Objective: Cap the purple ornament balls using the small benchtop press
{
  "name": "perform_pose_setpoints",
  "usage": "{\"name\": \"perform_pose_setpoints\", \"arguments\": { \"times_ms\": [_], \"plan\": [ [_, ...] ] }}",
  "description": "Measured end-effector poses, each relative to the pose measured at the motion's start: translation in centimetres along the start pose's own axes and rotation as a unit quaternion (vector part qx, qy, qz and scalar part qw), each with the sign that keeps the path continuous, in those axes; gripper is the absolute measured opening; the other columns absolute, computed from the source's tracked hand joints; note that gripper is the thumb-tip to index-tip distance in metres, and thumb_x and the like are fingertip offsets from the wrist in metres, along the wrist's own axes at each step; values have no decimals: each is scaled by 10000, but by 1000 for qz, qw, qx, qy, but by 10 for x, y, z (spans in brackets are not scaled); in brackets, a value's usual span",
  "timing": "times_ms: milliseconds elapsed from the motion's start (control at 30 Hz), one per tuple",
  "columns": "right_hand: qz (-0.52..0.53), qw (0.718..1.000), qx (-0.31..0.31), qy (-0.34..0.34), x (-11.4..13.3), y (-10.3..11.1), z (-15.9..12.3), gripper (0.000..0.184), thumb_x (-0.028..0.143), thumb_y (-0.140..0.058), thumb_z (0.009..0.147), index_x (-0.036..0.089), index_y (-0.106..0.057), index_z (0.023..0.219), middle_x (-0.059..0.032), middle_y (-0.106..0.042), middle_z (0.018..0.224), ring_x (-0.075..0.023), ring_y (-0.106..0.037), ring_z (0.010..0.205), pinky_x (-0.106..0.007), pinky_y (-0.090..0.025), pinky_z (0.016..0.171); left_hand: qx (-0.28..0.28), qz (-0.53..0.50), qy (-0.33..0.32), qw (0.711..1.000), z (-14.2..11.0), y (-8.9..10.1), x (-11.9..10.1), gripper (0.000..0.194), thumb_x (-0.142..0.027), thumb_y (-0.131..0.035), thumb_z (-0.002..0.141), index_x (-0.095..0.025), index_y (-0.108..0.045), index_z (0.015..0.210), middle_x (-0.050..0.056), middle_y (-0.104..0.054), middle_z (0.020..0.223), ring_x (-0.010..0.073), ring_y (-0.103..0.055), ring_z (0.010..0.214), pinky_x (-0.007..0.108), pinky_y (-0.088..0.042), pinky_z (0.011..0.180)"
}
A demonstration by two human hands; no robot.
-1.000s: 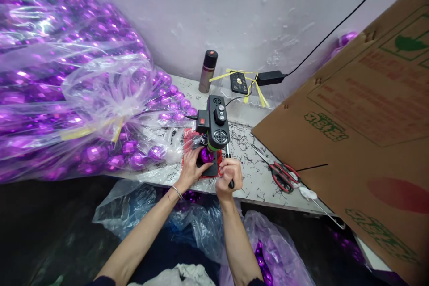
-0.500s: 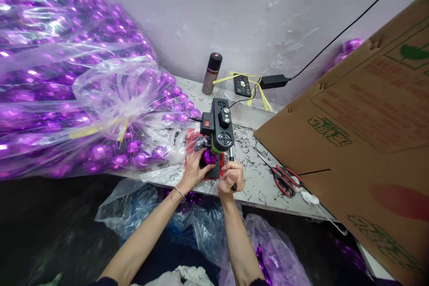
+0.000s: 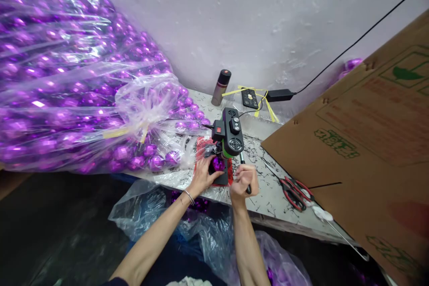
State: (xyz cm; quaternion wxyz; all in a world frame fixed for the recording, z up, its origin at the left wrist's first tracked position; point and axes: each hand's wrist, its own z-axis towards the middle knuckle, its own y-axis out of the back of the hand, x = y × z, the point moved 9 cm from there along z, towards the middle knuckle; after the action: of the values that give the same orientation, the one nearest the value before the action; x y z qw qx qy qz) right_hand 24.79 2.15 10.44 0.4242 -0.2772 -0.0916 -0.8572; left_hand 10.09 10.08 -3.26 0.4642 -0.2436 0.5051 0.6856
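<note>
A small black bench press [image 3: 233, 132] with a red switch on its side stands on the worktop. Under its head sits a shiny purple bauble [image 3: 218, 164], on the dark base plate [image 3: 221, 179]. My left hand [image 3: 203, 173] closes on the bauble from the left, thumb in front and fingers behind. To the right of the press, my right hand [image 3: 244, 180] is curled round the black-tipped lever [image 3: 248, 189], whose end pokes out below the fist. Red material [image 3: 205, 144] lies beneath the base.
A huge clear bag of purple baubles [image 3: 77, 98] fills the left. Scissors [image 3: 295, 192] lie by a large cardboard box [image 3: 362, 156] on the right. A spray can [image 3: 221, 88], yellow ties [image 3: 268, 109] and a black adapter [image 3: 279, 94] are behind. Dark bits litter the worktop [image 3: 264, 194].
The whole view has shifted, so everything appears lower and farther right. My right hand and the lever have swung slightly outward to the right. My left hand stays on the bauble.
</note>
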Motion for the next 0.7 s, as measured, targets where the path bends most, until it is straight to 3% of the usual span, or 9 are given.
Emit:
{"name": "perform_pose_setpoints", "arguments": {
  "times_ms": [167,233,300,400,500,533,600,700],
  "plan": [
    [-5,997,36,-73,17,-6,39,450,289,-535,1068,224,-499,624,38,-512,601,-127,-575,613,-286,-422,592,-7,22,-18,1000,-46,22,-7,591,-404,-755,975,-221,-528,1489,165,-701,1395,338,-691,1301,530,-558,1106],
    [-6,996,48,-74,19,-6,38,445,289,-549,1062,223,-506,624,36,-512,607,-129,-573,621,-291,-424,602,-7,57,-58,997,-68,38,-18,636,-449,-733,989,-229,-490,1534,174,-672,1458,344,-663,1357,534,-552,1132],
    [-12,997,45,-68,18,-4,29,436,281,-543,1062,223,-515,631,28,-532,625,-130,-564,616,-298,-421,599,-11,97,-92,991,-73,58,-28,690,-520,-723,985,-219,-484,1558,184,-644,1509,357,-638,1395,536,-551,1145],
    [-11,998,29,-61,14,-2,15,432,261,-515,1067,222,-512,638,25,-536,630,-133,-566,618,-300,-416,591,-31,164,-74,983,-32,92,-26,412,-420,-568,1074,-211,-636,1422,161,-702,1430,332,-678,1323,526,-558,1137],
    [0,998,27,-56,13,-2,10,417,232,-511,1066,219,-520,649,29,-528,627,-134,-584,641,-294,-426,597,-22,265,70,961,44,120,8,286,-224,-496,1041,-143,-762,1111,206,-761,1231,366,-713,1210,550,-552,1104],
    [2,998,29,-55,13,-2,9,410,223,-513,1064,218,-525,654,29,-534,632,-133,-585,644,-292,-430,599,-14,290,135,947,67,128,23,268,-190,-526,999,-119,-759,1109,226,-759,1202,393,-703,1225,559,-544,1103],
    [1,998,34,-53,13,-2,9,401,210,-508,1063,217,-532,663,30,-538,639,-129,-582,639,-290,-432,596,-16,294,177,939,105,138,38,310,-154,-572,935,-104,-735,1194,230,-750,1211,416,-679,1268,568,-511,1130],
    [-9,998,31,-48,13,-1,8,403,204,-496,1065,220,-530,664,35,-522,627,-130,-575,626,-293,-426,591,-11,274,215,937,133,145,57,452,-184,-635,884,-138,-668,1333,195,-735,1274,409,-648,1325,535,-483,1160]
  ]
}}
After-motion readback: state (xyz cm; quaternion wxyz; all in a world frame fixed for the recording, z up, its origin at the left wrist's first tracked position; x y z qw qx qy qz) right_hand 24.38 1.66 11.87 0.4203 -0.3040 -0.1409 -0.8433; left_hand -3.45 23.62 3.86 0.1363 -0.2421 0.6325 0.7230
